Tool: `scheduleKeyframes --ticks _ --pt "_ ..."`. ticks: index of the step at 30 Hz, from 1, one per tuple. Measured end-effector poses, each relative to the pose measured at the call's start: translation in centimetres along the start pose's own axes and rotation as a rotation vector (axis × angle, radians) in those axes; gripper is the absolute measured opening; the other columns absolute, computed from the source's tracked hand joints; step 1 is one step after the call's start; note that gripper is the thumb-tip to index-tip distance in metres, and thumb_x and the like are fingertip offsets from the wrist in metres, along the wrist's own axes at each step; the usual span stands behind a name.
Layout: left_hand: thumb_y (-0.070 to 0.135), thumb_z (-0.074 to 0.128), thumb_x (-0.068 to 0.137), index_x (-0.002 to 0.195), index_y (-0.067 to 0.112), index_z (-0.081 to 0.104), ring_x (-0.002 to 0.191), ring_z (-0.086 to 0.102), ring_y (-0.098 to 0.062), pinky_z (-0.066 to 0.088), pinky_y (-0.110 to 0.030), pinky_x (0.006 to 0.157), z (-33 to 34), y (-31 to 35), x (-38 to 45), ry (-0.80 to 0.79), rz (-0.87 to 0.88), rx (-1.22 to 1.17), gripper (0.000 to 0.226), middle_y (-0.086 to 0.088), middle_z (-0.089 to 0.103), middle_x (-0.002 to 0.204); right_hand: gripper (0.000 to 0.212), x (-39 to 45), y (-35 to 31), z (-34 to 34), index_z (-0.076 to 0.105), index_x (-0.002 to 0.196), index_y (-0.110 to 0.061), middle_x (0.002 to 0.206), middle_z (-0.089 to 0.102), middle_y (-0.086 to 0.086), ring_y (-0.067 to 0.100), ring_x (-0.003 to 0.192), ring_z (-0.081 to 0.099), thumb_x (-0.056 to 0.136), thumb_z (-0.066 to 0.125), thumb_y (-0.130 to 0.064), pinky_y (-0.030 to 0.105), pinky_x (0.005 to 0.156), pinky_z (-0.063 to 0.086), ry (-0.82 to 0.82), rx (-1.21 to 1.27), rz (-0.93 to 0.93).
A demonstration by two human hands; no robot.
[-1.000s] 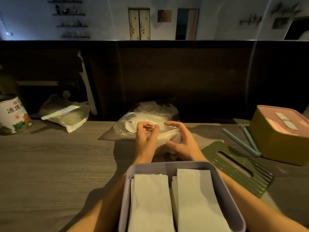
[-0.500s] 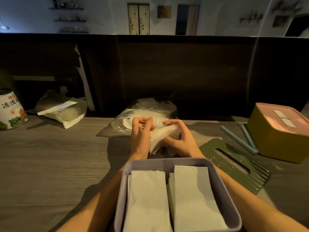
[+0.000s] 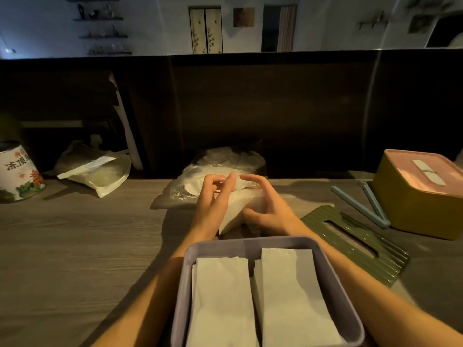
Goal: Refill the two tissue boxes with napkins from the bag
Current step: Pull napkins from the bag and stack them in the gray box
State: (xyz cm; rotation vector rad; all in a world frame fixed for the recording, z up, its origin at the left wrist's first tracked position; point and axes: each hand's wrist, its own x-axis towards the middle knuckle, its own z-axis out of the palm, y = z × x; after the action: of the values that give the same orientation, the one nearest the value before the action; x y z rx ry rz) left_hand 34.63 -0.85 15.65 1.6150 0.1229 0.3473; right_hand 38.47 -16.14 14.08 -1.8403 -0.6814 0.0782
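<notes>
An open lilac tissue box (image 3: 184,291) sits at the near edge with two stacks of white napkins (image 3: 220,301) inside. Behind it lies a clear plastic bag (image 3: 183,186) of napkins. My left hand (image 3: 213,204) and my right hand (image 3: 265,209) hold a wad of white napkins (image 3: 238,209) between them, half drawn out of the bag. The left fingers curl over its top edge; the right hand cups its right side. A yellow tissue box (image 3: 411,209) with a pink lid stands closed at the right. A ribbed green lid (image 3: 360,244) lies flat beside the lilac box.
Two pale blue clip sticks (image 3: 360,206) lie between the green lid and the yellow box. A printed tin can (image 3: 18,171) stands at the far left, with another plastic bag (image 3: 100,171) next to it. A dark wall panel (image 3: 275,108) backs the wooden table (image 3: 75,246).
Both hands have drawn the wad of napkins farther out of the bag toward me. My left fingers have spread out over its top.
</notes>
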Motion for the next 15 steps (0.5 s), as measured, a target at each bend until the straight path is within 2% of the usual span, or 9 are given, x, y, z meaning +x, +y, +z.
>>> scheduleKeyframes --ticks 3,5,7,11,15 --pt "0.046 0.073 0.085 0.114 0.023 0.053 0.103 0.058 -0.01 0.047 -0.016 0.073 -1.8 0.7 0.3 -0.156 0.077 0.298 0.042 0.007 0.057 0.111 0.064 0.1 0.2 -2.1 0.042 0.143 -0.039 0.141 0.051 -0.007 0.013 0.124 0.055 0.091 0.076 -0.025 0.017 0.085 0.056 -0.044 -0.104 0.016" --pt "0.035 0.082 0.079 0.116 0.024 0.055 0.101 0.059 -0.008 0.051 -0.016 0.071 -3.2 0.7 0.5 -0.277 0.113 0.445 0.047 0.01 0.057 0.112 0.058 0.1 0.1 -3.1 0.049 0.139 -0.036 0.135 0.056 -0.009 0.01 0.12 0.059 0.089 0.077 -0.027 0.021 0.088 0.058 -0.069 -0.169 0.021" --pt "0.028 0.084 0.079 0.112 0.025 0.062 0.099 0.061 -0.01 0.052 -0.019 0.075 -4.1 0.3 1.0 -0.341 0.199 0.566 0.039 0.011 0.062 0.108 0.047 0.1 0.0 -3.6 0.058 0.131 -0.032 0.127 0.062 -0.01 0.008 0.115 0.063 0.089 0.078 -0.025 0.03 0.094 0.059 -0.1 -0.225 0.013" --pt "0.032 0.085 0.076 0.099 0.027 0.07 0.089 0.065 -0.007 0.057 -0.029 0.077 -4.3 0.2 1.3 -0.303 0.176 0.519 0.029 0.01 0.069 0.096 0.029 0.1 -0.3 -4.1 0.069 0.118 -0.028 0.109 0.072 -0.014 0.001 0.101 0.068 0.089 0.076 -0.029 0.029 0.089 0.06 -0.069 -0.225 0.002" --pt "0.03 0.082 0.08 0.102 0.024 0.069 0.09 0.07 -0.006 0.061 -0.029 0.077 -4.2 1.1 0.8 -0.297 0.084 0.392 0.026 0.006 0.072 0.099 0.032 0.3 -1.3 -4.2 0.069 0.118 -0.024 0.105 0.074 -0.011 0.001 0.097 0.071 0.088 0.077 -0.03 0.022 0.083 0.06 0.073 -0.078 -0.015"
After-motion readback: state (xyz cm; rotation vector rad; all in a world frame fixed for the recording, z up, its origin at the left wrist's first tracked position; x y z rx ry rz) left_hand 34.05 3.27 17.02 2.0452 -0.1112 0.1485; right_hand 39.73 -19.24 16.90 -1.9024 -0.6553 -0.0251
